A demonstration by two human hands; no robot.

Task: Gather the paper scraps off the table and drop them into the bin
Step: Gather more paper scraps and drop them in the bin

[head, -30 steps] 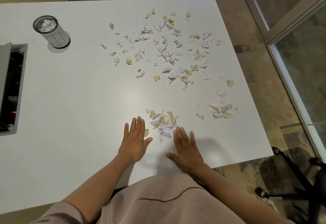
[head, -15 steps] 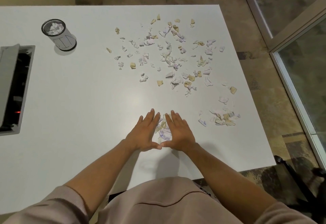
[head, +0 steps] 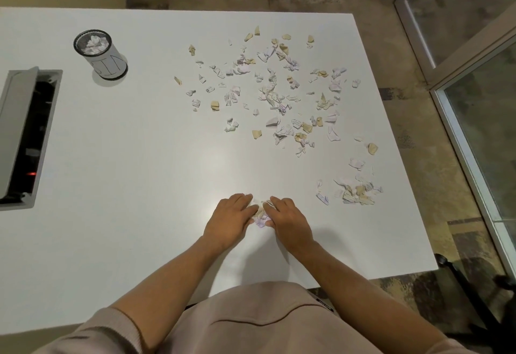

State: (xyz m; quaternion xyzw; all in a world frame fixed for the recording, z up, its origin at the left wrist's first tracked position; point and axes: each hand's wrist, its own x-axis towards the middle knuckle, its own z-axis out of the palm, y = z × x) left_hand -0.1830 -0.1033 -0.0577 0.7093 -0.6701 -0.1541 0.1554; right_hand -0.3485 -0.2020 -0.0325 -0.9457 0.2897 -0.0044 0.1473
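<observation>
1. since a moment ago both hands have curled in: the fingers that were flat and spread around the little heap are now bunched over it.
2. left hand (head: 229,219) and right hand (head: 289,219) sit side by side near the front edge of the white table (head: 125,172), closed around a small pile of paper scraps (head: 261,214) squeezed between them.
3. tons of loose scraps (head: 276,94) lie scattered farther back, plus a smaller clump (head: 353,190) off to the right.
4. the bin (head: 100,53) stands upright far back left, well apart, paper already inside.
</observation>
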